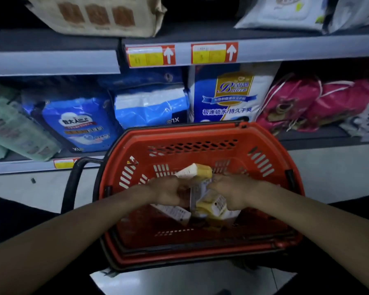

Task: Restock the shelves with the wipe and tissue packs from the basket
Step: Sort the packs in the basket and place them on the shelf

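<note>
Left hand and right hand each grip small yellow-and-white packs over the red basket. Blue packs line the shelf behind.

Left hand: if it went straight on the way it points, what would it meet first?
Probably the yellow-and-white packs bunched between the left hand and the right hand, which both hands grip. Beyond them stands the red basket's far wall, though depth is unclear.
</note>
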